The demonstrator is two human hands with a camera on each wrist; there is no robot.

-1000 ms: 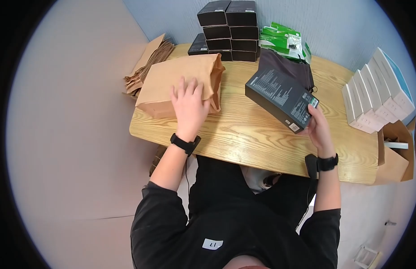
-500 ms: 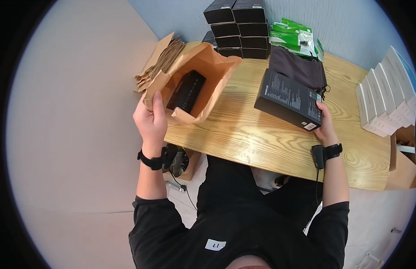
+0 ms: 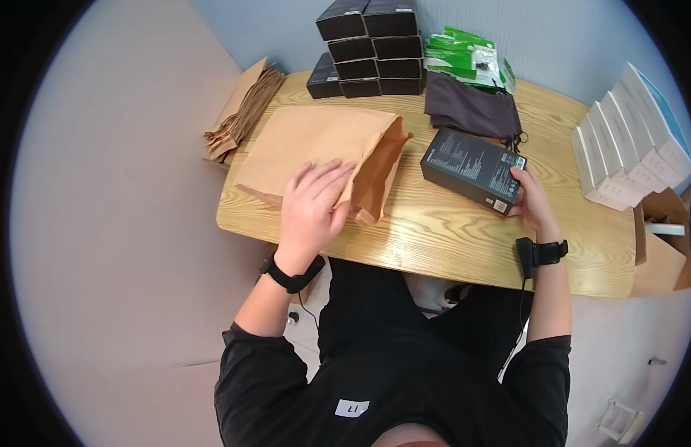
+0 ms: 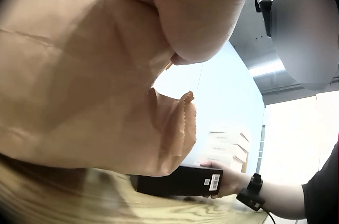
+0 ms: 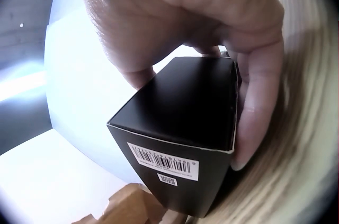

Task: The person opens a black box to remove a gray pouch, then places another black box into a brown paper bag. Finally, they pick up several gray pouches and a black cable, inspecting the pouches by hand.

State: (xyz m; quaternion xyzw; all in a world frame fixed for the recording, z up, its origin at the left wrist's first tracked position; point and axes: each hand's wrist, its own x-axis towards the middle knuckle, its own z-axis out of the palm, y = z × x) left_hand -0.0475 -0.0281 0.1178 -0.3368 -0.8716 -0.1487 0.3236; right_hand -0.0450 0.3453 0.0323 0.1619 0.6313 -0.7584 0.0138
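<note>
A brown paper bag (image 3: 316, 145) lies on its side on the wooden table, its mouth facing right. My left hand (image 3: 313, 212) rests on top of it near the mouth, fingers fairly straight; the left wrist view shows the hand (image 4: 185, 12) against the paper (image 4: 79, 75). My right hand (image 3: 537, 200) grips the right end of a black box (image 3: 472, 167), thumb on its upper face. In the right wrist view the fingers (image 5: 257, 97) wrap the box (image 5: 180, 107), whose end carries a barcode label. The bag's inside is mostly hidden.
Stacked black boxes (image 3: 379, 48) stand at the back, beside green packets (image 3: 465, 59) and a dark grey pouch (image 3: 472, 104). Folded paper bags (image 3: 245, 112) lie at the left edge. White boxes (image 3: 628, 141) stand at the right, above a cardboard box (image 3: 658, 261).
The bag's mouth, tilted up half a second ago with a black box visible inside, now faces right. My left hand has moved from its rim onto its upper side. My right hand still holds its box.
</note>
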